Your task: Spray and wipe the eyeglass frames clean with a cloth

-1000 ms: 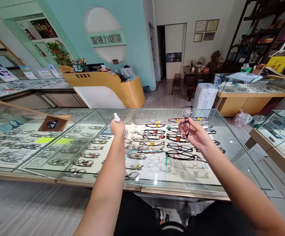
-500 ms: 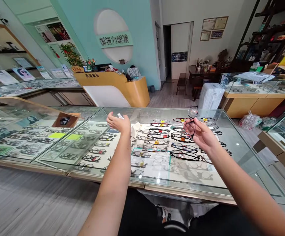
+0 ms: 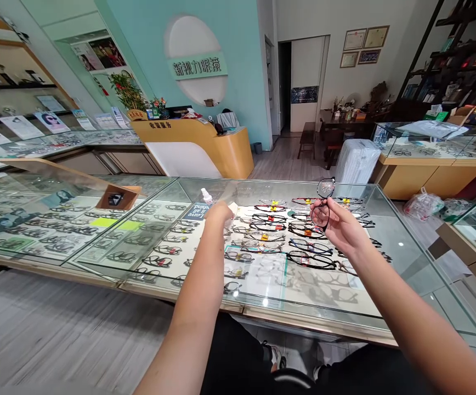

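A pair of dark-rimmed glasses (image 3: 326,188) is held up over the glass display case (image 3: 258,304) by my right hand (image 3: 343,224). Its fingers are closed round one side of the frame, and both lenses show. My left hand (image 3: 219,214) is low over the case top, against a cream cloth (image 3: 233,208). Its fingers are turned away from me and mostly hidden, so their grip on the cloth does not show. Just behind that hand a small white spray bottle (image 3: 206,196) stands upright on the glass.
Rows of eyeglasses (image 3: 312,259) lie inside the case. A wooden holder (image 3: 118,198) stands at the left on its top. Across the floor are a yellow-and-white reception counter (image 3: 232,151), a wrapped suitcase (image 3: 355,161) and another display counter (image 3: 419,174).
My left hand has moved from the spray bottle right and down to the cloth, leaving the bottle standing. The right hand still holds the glasses. The view has shifted slightly.
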Demonstrator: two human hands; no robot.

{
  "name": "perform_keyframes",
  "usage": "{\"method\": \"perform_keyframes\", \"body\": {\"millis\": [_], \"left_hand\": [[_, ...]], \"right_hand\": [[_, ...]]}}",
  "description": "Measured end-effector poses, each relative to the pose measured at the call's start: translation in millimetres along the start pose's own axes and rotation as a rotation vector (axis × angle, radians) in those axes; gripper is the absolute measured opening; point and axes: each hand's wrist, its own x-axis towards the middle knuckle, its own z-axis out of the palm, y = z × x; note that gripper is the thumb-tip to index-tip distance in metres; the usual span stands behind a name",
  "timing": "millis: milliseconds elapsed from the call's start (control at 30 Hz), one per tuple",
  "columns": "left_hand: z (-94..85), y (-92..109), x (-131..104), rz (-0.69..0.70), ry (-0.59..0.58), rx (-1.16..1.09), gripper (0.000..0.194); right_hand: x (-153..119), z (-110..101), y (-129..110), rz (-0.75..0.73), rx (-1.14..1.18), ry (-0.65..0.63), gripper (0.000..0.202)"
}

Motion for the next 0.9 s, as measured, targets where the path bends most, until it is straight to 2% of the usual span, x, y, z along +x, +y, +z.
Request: {"method": "perform_keyframes", "body": {"millis": [100,167,333,467,533,633,700,800,900], "left_hand": [[-7.5,8,2,-0.201,-0.041,0.124,0.042],[-12.2,14,2,-0.273,-0.045,0.166,0.036],[-24.1,30,-10,-0.27,0.011,0.157,0.026],[-43.8,48,-31,-0.183,0.118,0.117,0.013],[-57.6,61,-45,-0.109,0.189,0.098,0.013],[-79.4,84,-69,0.032,0.289,0.065,0.017],[-93.0,101,-83,0.168,0.314,0.033,0.017],[-110.7,126,-101,0.35,0.245,-0.05,0.016],[-123.8,151,-113,0.415,0.097,-0.19,0.009]], "right_hand": [[0,0,0,-0.009,-0.019,-0.008,0.036],[0,-1,1,-0.016,-0.024,-0.008,0.035],[1,-3,1,-0.017,-0.025,-0.012,0.035],[2,-3,0,-0.016,0.015,0.005,0.036],[2,-3,-1,-0.023,0.014,0.006,0.035],[1,-2,-5,-0.03,0.002,-0.005,0.035],[0,-1,-8,-0.039,0.007,-0.007,0.036],[-3,5,-14,-0.038,0.025,-0.007,0.039],[-5,19,-22,-0.039,0.025,-0.042,0.036]]}}
